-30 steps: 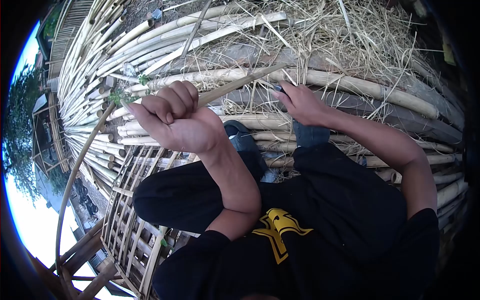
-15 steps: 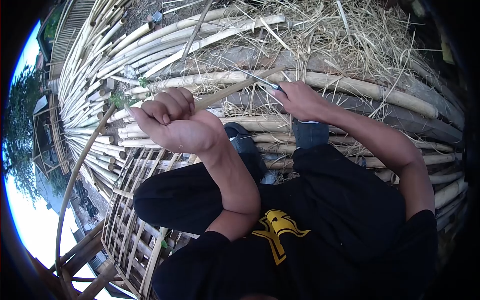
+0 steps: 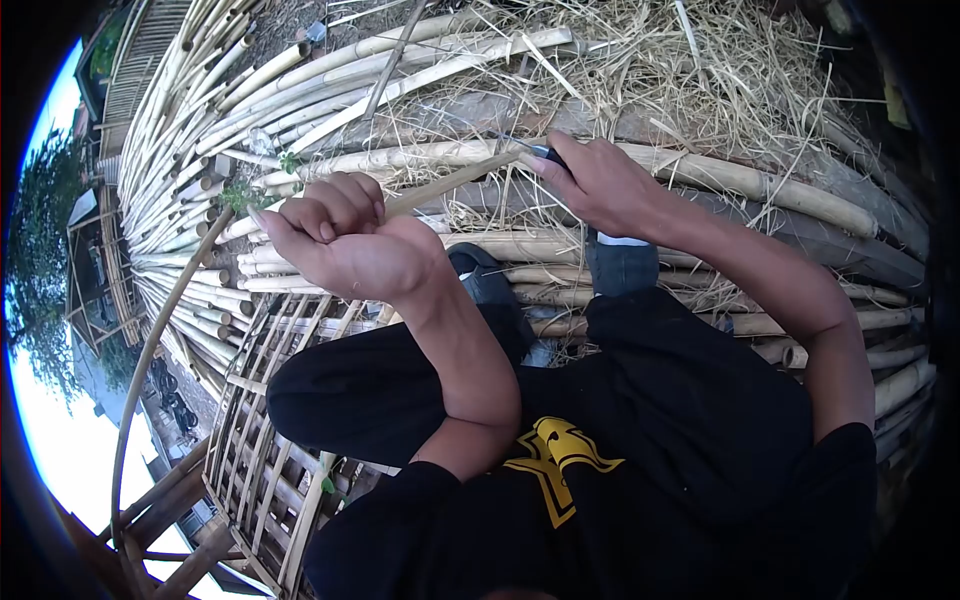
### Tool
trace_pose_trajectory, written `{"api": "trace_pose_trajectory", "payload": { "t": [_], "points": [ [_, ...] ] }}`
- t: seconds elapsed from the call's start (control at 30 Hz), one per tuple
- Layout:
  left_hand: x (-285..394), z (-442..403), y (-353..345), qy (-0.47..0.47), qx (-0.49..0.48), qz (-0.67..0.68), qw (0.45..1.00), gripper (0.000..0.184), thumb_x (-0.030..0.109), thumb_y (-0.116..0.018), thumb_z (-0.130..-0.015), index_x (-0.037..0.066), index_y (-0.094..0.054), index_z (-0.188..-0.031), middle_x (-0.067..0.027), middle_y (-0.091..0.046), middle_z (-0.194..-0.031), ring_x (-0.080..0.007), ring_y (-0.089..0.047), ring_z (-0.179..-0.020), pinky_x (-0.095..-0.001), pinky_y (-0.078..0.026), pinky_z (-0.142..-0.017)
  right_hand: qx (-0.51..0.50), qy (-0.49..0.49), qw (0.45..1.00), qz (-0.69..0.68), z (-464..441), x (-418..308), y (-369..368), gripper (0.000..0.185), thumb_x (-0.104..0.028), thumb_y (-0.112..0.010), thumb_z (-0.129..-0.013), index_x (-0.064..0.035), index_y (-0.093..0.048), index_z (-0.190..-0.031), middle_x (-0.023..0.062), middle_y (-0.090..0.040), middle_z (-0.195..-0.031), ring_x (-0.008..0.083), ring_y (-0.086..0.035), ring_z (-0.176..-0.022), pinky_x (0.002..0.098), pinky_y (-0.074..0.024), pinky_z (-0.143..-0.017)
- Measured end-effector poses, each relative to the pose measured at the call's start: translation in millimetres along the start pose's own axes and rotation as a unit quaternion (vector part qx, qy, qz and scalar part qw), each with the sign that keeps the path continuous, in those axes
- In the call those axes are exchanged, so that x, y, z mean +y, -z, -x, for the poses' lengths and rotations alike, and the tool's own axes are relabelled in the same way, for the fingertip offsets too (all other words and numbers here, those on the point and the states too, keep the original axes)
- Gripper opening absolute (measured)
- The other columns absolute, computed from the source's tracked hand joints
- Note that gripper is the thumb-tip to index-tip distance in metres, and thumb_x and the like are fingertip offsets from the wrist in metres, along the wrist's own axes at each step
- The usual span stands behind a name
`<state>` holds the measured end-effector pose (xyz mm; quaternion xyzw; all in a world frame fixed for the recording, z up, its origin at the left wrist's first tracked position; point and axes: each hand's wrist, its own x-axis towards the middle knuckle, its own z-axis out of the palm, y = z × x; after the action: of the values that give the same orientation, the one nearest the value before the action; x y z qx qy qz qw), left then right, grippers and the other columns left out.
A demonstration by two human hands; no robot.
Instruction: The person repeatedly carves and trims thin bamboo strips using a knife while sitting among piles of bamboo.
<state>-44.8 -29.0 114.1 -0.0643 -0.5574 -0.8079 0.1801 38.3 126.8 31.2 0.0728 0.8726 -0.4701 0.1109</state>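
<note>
Gripping one end of a bamboo strip (image 3: 455,182), the left hand (image 3: 345,240) is curled into a tight fist, inner wrist turned up, with the strip coming out on its far side; exactly how the fingers lie against it is hidden. The strip slants away from that fist toward the right hand (image 3: 605,190), which is closed around the dark handle of a knife (image 3: 545,153). The knife's thin blade shows close to the strip's far end, though whether its edge touches I cannot tell. The strip looks light, and slim enough to flex along its length while being fairly stiff across its width. Smooth bamboo could slide in a loose grip, and its edges may be sharp or splintery, so a firm hold on the flat faces, well away from the blade, seems best. The knife should be taken by its handle alone. Pale shavings (image 3: 660,75) lie scattered beyond the hands, some over a long bamboo pole (image 3: 740,175).
</note>
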Motion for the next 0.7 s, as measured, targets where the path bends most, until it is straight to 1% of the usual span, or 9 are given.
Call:
{"api": "trace_pose_trajectory", "payload": {
  "t": [0.03, 0.17, 0.23, 0.3, 0.43, 0.5, 0.57, 0.63, 0.7],
  "points": [
    [-1.0, -1.0, -1.4, 0.0, -0.003, 0.004, 1.0, 0.05, 0.037, -0.026, -0.103, 0.017, -0.021, -0.057, 0.004, -0.014, -0.047, -0.0098, -0.011, -0.046, -0.0259, -0.013, -0.044, 0.002, 0.001, 1.0, 0.001, 1.8, -3.5, -2.0, 0.039, -0.033, -0.042, -0.099, 0.0037, -0.051, -0.092, 0.0218, -0.055, -0.061, 0.0407, -0.058, -0.06, 0.0509, -0.0425, -0.059],
    [2.1, 5.6, -10.2, -0.005, 0.0, 0.003, 1.0, 0.049, 0.035, -0.025, -0.103, 0.018, -0.022, -0.058, 0.0042, -0.015, -0.048, -0.0099, -0.011, -0.046, -0.0257, -0.014, -0.044, 0.083, 0.22, 0.969, -0.075, 8.1, 33.7, -40.5, 0.031, -0.028, -0.04, -0.1, 0.0028, -0.044, -0.102, 0.0209, -0.051, -0.058, 0.041, -0.055, -0.056, 0.0469, -0.0408, -0.054],
    [3.5, 6.6, -5.8, 0.004, 0.013, 0.02, 1.0, 0.049, 0.035, -0.025, -0.103, 0.017, -0.022, -0.058, 0.0042, -0.015, -0.048, -0.0098, -0.011, -0.045, -0.0257, -0.014, -0.044, -0.021, -0.022, 0.998, 0.063, -0.9, 54.2, -44.6, 0.031, -0.027, -0.038, -0.1, 0.0031, -0.045, -0.103, 0.0214, -0.053, -0.061, 0.0417, -0.056, -0.059, 0.0482, -0.0418, -0.057],
    [-0.9, 1.4, -6.1, 0.014, 0.021, 0.041, 0.999, 0.049, 0.035, -0.025, -0.103, 0.017, -0.023, -0.058, 0.0042, -0.016, -0.048, -0.0098, -0.011, -0.045, -0.0258, -0.015, -0.044, -0.023, -0.017, 0.995, 0.099, -4.4, 45.8, -25.2, 0.032, -0.028, -0.037, -0.1, 0.0025, -0.046, -0.101, 0.0205, -0.053, -0.06, 0.0403, -0.055, -0.057, 0.049, -0.0406, -0.057],
    [-2.7, -0.6, -4.3, 0.017, 0.011, 0.052, 0.998, 0.047, 0.035, -0.025, -0.103, 0.017, -0.025, -0.06, 0.0042, -0.017, -0.047, -0.0096, -0.012, -0.045, -0.0257, -0.016, -0.044, 0.026, 0.039, 0.998, -0.042, 3.2, 5.8, 0.6, 0.031, -0.029, -0.04, -0.101, 0.0008, -0.044, -0.093, 0.0174, -0.05, -0.056, 0.0349, -0.05, -0.048, 0.0436, -0.0363, -0.049],
    [-1.4, 3.9, -6.7, 0.017, 0.012, 0.067, 0.998, 0.047, 0.035, -0.026, -0.103, 0.017, -0.025, -0.06, 0.0042, -0.017, -0.047, -0.0096, -0.012, -0.045, -0.0255, -0.016, -0.044, 0.081, 0.155, 0.98, -0.097, 6.8, -4.9, -1.1, 0.03, -0.026, -0.043, -0.099, 0.0031, -0.046, -0.102, 0.0236, -0.056, -0.065, 0.0405, -0.058, -0.058, 0.048, -0.0413, -0.054],
    [-1.5, 5.4, -7.7, 0.013, 0.012, 0.065, 0.998, 0.046, 0.033, -0.028, -0.102, 0.016, -0.025, -0.06, 0.0039, -0.015, -0.049, -0.0102, -0.011, -0.046, -0.0265, -0.013, -0.044, 0.072, 0.181, 0.976, -0.101, 7.4, 24.6, -27.8, 0.031, -0.028, -0.042, -0.099, 0.0023, -0.045, -0.107, 0.0235, -0.058, -0.067, 0.041, -0.059, -0.06, 0.0491, -0.0424, -0.056],
    [-0.5, 5.4, -9.3, 0.012, 0.029, 0.04, 0.999, 0.046, 0.033, -0.028, -0.102, 0.016, -0.026, -0.06, 0.0039, -0.015, -0.049, -0.0102, -0.011, -0.046, -0.0264, -0.013, -0.044, 0.015, -0.017, 1.0, 0.017, -1.5, 63.6, -53.9, 0.032, -0.03, -0.04, -0.1, 0.0015, -0.045, -0.098, 0.019, -0.052, -0.06, 0.0373, -0.05, -0.053, 0.0445, -0.0369, -0.054],
    [-3.7, -2.9, -3.5, 0.017, 0.034, 0.068, 0.997, 0.046, 0.034, -0.026, -0.103, 0.017, -0.024, -0.061, 0.0041, -0.016, -0.048, -0.01, -0.011, -0.046, -0.0256, -0.015, -0.045, 0.028, -0.017, 0.996, 0.087, -7.7, 59.1, -43.7, 0.036, -0.032, -0.04, -0.1, 0.0027, -0.046, -0.098, 0.0212, -0.054, -0.063, 0.0398, -0.052, -0.057, 0.047, -0.0377, -0.057]
  ]
}}
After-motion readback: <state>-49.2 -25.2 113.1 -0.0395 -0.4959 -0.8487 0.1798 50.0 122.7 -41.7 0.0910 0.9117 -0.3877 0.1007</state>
